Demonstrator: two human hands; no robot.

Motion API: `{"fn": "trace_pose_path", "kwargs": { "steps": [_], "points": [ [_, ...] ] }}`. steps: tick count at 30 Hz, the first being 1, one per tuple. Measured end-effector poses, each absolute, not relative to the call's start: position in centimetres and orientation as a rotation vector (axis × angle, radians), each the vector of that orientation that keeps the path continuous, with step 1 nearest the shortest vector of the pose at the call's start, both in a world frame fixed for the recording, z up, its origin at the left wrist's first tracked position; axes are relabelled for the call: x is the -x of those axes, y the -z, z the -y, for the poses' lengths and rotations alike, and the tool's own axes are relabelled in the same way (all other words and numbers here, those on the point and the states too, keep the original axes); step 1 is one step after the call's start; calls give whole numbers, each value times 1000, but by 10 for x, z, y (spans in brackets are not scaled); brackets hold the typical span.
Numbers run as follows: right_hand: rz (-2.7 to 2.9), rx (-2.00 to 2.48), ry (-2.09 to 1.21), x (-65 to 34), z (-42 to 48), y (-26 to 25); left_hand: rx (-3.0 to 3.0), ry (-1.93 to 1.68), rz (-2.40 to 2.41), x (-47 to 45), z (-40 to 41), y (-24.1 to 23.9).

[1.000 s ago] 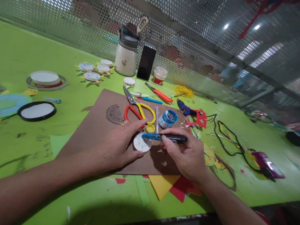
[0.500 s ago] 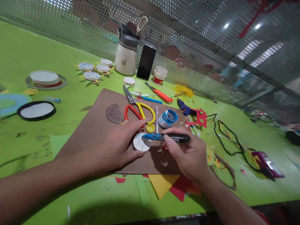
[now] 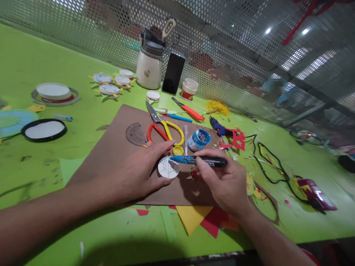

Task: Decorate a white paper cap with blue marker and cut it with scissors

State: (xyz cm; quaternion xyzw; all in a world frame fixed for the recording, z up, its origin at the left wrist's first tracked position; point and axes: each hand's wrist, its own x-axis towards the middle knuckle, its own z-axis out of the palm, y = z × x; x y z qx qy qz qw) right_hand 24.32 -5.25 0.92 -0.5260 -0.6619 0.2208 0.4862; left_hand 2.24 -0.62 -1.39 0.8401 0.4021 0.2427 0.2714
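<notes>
My left hand grips a small round white disc between thumb and fingers on a brown board. Dark lines form a honeycomb pattern on the disc, with blue marks near its top edge. A blue and black marker is held in my right hand, its tip over the disc's upper right; whether it touches I cannot tell. Just beyond the disc are a yellow cap, scissors with red and yellow handles, and a blue-smeared jar. A clear protractor lies on the board.
Behind the board stand a white jug, a phone and a small tub. Several finished-looking discs sit back left. A glue gun, a black cord and paper scraps lie to the right and front.
My right hand has shifted slightly to the right with the marker, whose tip has drawn back a little across the disc. The left hand still holds the disc in place.
</notes>
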Motion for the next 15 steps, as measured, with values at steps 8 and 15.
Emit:
{"fn": "trace_pose_path", "kwargs": {
  "steps": [8, 15],
  "points": [
    [1611, 1273, -528, -245, 53, -9, -2270, -657, -1066, -22, 6, 17],
    [1631, 1238, -542, -244, 51, -10, -2271, -631, -1067, -23, 8, 10]
  ]
}}
